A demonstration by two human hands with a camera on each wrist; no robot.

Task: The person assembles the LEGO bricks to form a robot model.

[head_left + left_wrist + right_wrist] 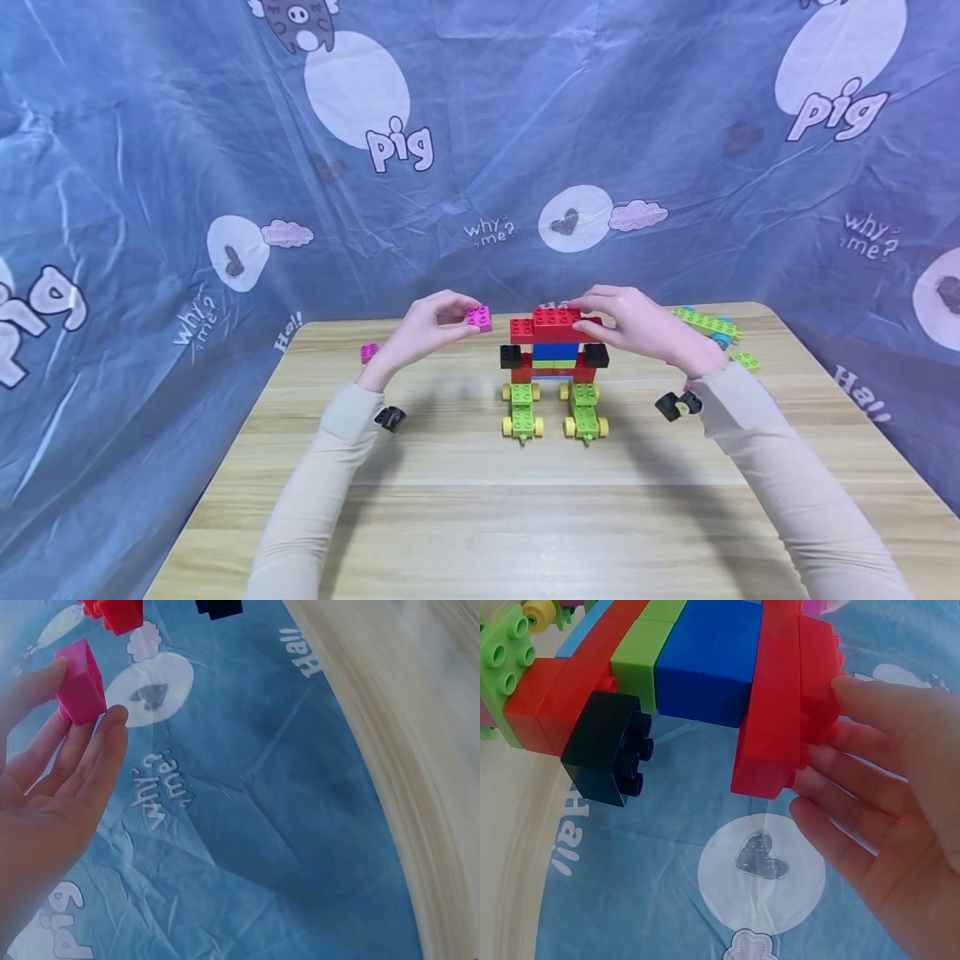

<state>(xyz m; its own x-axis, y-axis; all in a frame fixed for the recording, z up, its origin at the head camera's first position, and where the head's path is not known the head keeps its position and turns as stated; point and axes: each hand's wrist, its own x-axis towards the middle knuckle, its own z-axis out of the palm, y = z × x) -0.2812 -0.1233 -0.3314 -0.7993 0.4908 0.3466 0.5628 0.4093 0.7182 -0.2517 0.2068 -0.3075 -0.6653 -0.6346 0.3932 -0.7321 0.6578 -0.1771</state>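
Observation:
My left hand (431, 327) pinches a small pink brick (478, 318) between thumb and fingers, raised to the left of a brick-built figure. In the left wrist view that pink brick (81, 682) shows its hollow underside. My right hand (637, 325) grips the top red brick (557, 317) of the figure, thumb on the near side and fingers behind. Below it lie a long red layer (774, 697), blue bricks (556, 352), green and red bricks, and a black brick (511, 357) at each side. Green wheeled bases (522, 414) with yellow wheels carry the figure.
Another pink brick (368, 353) lies at the table's left back. A green base with blue wheels (705, 323) and a green brick (746, 361) lie at the right back. Blue printed cloth (465, 167) hangs behind the wooden table (525, 525).

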